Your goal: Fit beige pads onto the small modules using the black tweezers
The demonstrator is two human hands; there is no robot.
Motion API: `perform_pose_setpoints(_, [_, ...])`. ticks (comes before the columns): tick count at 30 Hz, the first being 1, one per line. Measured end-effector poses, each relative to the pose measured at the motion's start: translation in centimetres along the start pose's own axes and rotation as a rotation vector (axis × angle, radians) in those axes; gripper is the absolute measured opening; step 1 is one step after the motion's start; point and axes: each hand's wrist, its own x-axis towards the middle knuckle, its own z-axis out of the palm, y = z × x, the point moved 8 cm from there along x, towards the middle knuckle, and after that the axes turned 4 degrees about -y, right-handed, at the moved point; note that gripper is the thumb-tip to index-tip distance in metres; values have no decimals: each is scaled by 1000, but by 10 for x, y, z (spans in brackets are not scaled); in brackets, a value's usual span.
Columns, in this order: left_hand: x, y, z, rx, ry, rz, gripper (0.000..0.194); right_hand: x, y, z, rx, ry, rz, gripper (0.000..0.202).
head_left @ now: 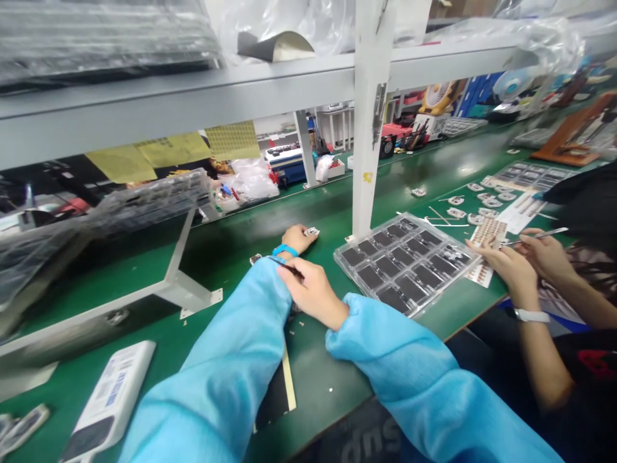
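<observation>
My left hand (295, 239) reaches far across the green bench, a blue band (285, 249) round its wrist. Its fingers are closed on a small white part with dark marks (312, 232). Nearer to me, my right hand (315, 292) grips dark tweezers (288, 266), which point left over my left sleeve. Behind that sleeve a similar small part (255, 258) is partly hidden. A black sheet with a pale yellow edge (288, 379) lies below my hands, mostly covered by my left arm.
A clear plastic tray (409, 307) of dark rectangular pieces lies right of my hands, by a white post (367, 161). Beyond it, a co-worker's hands (518, 270) work with a thin metal tool. A white box-like device (113, 392) is at lower left; a shelf beam (289, 83) crosses above.
</observation>
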Motion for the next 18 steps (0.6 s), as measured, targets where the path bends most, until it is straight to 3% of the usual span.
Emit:
perform_pose_setpoints(3, [-38,-14,-29,-256,6,-57,44,2,8,-3,119,17,79,43])
perform_pose_setpoints(6, [-99,-30,-57,-515,-27,-125,60,1,19,-1,288,25,239,51])
perform_pose_setpoints(10, [-190,-64,-83,-814,-59,-279,61,-13,20,23,539,-144,448,55])
perform_pose_setpoints(12, [-225,-82,-90,-903,-29,-322,53,-20,12,34,537,-242,412,52])
perform_pose_setpoints(14, [-248,-97,-98,-846,30,-317,43,-28,6,44,487,-325,355,48])
perform_pose_setpoints(18, [-267,-104,-101,-631,48,-243,38,-38,-3,50,246,-346,137,28])
